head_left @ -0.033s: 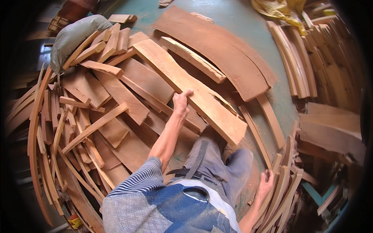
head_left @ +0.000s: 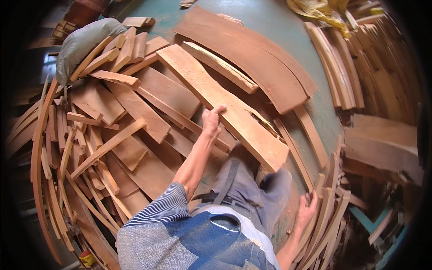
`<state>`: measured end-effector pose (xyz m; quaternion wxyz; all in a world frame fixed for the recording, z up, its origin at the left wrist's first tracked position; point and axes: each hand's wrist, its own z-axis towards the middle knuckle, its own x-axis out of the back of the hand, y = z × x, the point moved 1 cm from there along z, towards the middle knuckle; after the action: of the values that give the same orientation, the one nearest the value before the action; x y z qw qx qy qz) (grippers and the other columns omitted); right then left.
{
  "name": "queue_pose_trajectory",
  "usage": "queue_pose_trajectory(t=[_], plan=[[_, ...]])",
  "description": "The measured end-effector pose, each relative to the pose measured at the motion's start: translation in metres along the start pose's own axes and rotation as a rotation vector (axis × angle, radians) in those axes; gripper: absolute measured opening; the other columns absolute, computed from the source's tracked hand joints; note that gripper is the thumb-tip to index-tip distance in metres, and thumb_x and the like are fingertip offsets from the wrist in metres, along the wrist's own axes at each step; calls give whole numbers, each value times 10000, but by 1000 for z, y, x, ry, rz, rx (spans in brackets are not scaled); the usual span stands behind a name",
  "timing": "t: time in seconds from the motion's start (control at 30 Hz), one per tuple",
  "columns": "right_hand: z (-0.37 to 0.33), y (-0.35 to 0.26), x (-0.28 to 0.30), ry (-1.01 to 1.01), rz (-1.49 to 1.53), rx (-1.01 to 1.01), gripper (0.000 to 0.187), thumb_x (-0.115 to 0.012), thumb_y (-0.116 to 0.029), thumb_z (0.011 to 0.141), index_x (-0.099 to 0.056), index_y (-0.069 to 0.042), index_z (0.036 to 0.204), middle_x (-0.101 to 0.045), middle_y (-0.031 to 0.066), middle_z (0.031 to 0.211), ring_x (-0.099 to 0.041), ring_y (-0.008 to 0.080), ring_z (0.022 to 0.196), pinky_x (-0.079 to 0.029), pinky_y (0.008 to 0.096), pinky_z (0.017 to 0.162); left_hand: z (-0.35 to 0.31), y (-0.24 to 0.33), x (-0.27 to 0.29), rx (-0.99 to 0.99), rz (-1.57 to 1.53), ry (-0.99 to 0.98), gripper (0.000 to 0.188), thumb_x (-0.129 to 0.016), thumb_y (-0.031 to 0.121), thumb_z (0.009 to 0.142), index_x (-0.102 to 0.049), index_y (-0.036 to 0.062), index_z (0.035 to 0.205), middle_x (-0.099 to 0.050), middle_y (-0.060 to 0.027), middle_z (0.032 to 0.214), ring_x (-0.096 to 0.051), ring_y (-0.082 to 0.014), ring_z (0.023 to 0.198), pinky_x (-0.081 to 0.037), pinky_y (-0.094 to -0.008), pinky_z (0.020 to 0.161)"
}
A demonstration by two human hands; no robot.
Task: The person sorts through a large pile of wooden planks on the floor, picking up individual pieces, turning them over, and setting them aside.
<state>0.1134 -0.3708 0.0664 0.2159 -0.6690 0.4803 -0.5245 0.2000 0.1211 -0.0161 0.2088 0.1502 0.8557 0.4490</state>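
A long light-brown wooden board (head_left: 225,108) with one ragged, cracked edge hangs slantwise in front of me. My left hand (head_left: 211,120) is closed on its near long edge, the thumb lying over the top face. The fingers beneath the board are hidden. Off to the lower right, my right hand (head_left: 306,208) is apart from that board, with its fingers loosely bent and spread. It is close to a bundle of upright wooden strips (head_left: 330,211), and nothing shows in its grasp. Whether it touches the strips I cannot tell.
Offcuts and planks (head_left: 135,108) lie heaped at the left, beside a stuffed grey sack (head_left: 87,45). Beyond the held board rests a wide curved plank (head_left: 243,49) on the green floor (head_left: 279,24). More boards (head_left: 378,67) are stacked at the far right under yellow sheeting (head_left: 321,14).
The held board has shifted slightly right and down at its near end. My right hand has risen a little, and my legs have moved slightly.
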Motion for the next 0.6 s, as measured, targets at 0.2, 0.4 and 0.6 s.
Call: queue_pose_trajectory(t=[0.2, 0.4, 0.6], plan=[[-77, -74, 45, -141, -665, 603, 775, -812, -88, 707, -502, -47, 1415, -496, 166, 1450, -446, 379, 1367, -373, 492, 1137, -152, -63, -70, 191, -31, -312, 495, -783, 119, 766, -551, -36, 1175, -665, -111, 1034, -683, -216, 914, -573, -349, 835], [-158, 38, 106, 234, -731, 651, 716, -763, -1, 687, -514, -9, 1358, -547, 188, 1375, -514, 409, 1290, -440, 505, 1083, -260, -95, -109, 342, 177, -515, 486, -768, 133, 772, -547, -54, 1161, -667, -144, 1013, -687, -239, 886, -570, -343, 780], [-208, 70, 126, 516, -586, 663, 565, -762, -37, 750, -551, 7, 1272, -606, 208, 1276, -583, 426, 1200, -464, 502, 1044, -326, -116, -121, 394, 349, -714, 465, -764, 218, 769, -604, -43, 1119, -672, -135, 999, -675, -213, 843, -540, -330, 724]])
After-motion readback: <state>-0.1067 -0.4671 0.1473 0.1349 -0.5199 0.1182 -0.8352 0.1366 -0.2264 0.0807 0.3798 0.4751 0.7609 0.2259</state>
